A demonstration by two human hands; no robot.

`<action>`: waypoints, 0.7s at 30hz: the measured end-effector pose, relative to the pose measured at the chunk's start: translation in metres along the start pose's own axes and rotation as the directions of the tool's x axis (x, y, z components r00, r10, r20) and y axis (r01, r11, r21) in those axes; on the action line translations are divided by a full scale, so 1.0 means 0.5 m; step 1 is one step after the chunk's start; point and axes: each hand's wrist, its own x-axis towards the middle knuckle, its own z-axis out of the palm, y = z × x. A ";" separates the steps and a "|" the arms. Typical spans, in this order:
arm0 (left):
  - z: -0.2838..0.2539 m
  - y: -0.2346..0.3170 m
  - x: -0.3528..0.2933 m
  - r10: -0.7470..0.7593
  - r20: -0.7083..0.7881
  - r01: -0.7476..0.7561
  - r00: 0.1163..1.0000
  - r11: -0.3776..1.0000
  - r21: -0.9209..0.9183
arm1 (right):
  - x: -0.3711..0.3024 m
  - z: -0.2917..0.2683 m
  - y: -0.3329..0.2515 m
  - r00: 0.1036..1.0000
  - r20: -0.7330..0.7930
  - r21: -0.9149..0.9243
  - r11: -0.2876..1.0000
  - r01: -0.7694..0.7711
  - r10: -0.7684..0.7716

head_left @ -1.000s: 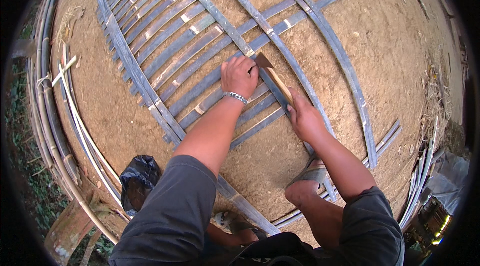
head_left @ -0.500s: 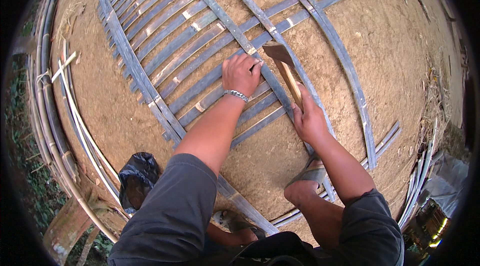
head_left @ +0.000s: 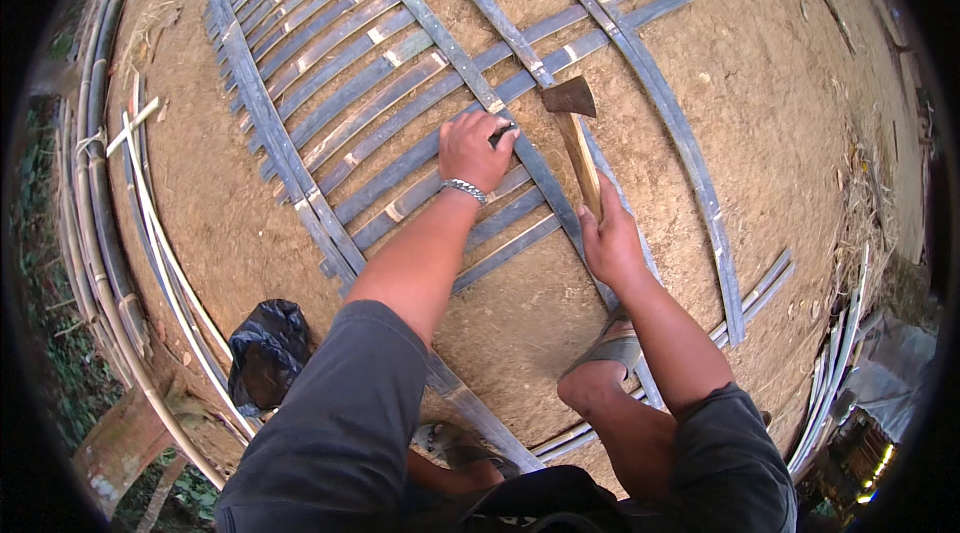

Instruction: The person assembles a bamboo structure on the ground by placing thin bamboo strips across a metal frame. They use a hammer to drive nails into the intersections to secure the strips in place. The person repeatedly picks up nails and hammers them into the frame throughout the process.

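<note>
My right hand (head_left: 613, 245) grips a hatchet (head_left: 579, 150) by its wooden handle. Its dark metal head is raised above the bamboo, to the right of my left hand (head_left: 474, 153). That left hand, with a chain bracelet at the wrist, rests on a joint in a lattice of split bamboo slats (head_left: 380, 69). Thumb and fingers are closed in a pinch there; whatever lies between them is too small to make out. Beneath the hand, a long bamboo strip (head_left: 440, 41) runs across the ends of the slats.
Another long bamboo strip (head_left: 697, 171) curves along the right side. A black plastic bag (head_left: 268, 353) sits on the dirt ground at lower left. Bamboo poles (head_left: 97, 183) line the left edge, and loose strips (head_left: 838, 358) lie at lower right. My sandalled foot (head_left: 612, 348) is beside the lattice.
The hatchet head has turned and shifted slightly right, away from my left hand. The left hand stays pinched at the same joint. The whole view has shifted a little.
</note>
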 end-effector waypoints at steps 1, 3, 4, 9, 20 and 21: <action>-0.004 0.002 0.000 -0.005 0.021 0.005 1.000 1.000 0.003 | -0.002 -0.001 -0.001 1.000 0.000 0.017 1.000 -0.015 0.015; -0.015 -0.001 -0.002 -0.053 0.059 0.061 0.997 0.989 -0.135 | -0.009 -0.002 -0.001 1.000 -0.024 0.036 0.999 0.003 -0.003; -0.021 -0.003 -0.003 -0.075 0.081 0.090 0.994 0.975 -0.203 | -0.013 -0.004 -0.002 0.999 -0.037 0.046 0.999 0.012 -0.011; -0.066 -0.042 -0.012 -0.031 -0.034 0.022 0.999 0.968 -0.248 | -0.022 -0.026 -0.013 0.998 0.015 0.037 0.998 -0.057 0.056; -0.088 -0.060 0.003 0.212 0.477 -0.400 0.853 0.853 0.336 | -0.019 0.002 -0.028 0.998 0.039 -0.106 0.993 0.054 -0.050; -0.089 -0.060 0.001 0.205 0.481 -0.397 0.853 0.853 0.340 | -0.015 0.002 -0.038 0.997 0.060 -0.121 0.991 0.051 -0.044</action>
